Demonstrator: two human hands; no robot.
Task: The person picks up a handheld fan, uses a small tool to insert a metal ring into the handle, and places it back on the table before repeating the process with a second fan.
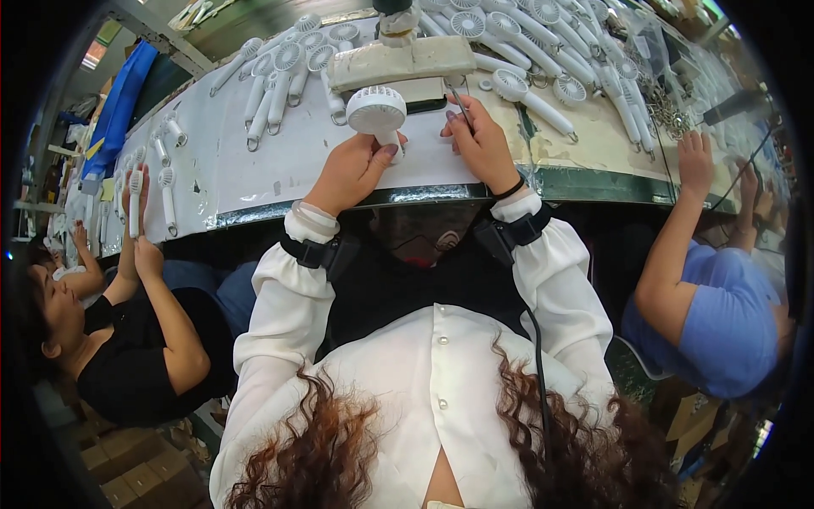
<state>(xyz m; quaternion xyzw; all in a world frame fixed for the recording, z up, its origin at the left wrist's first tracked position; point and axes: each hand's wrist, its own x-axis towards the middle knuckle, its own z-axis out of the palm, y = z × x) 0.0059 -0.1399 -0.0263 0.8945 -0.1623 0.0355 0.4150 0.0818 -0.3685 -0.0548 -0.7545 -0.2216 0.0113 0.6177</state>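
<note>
A white handheld fan stands upright in my left hand, whose fingers wrap its handle just below the round, slotted head. My right hand pinches a thin metal tool that points up and away; I cannot tell its exact kind. The two hands are apart, both just over the table's near edge. Beyond them sits a cream-coloured wrapped block, with a dark-edged flat piece under its front.
Piles of white handheld fans cover the far right, with more fans at the far left. Small metal clips lie heaped at the right. One co-worker at left holds a fan; another sits at right. The table has a green edge.
</note>
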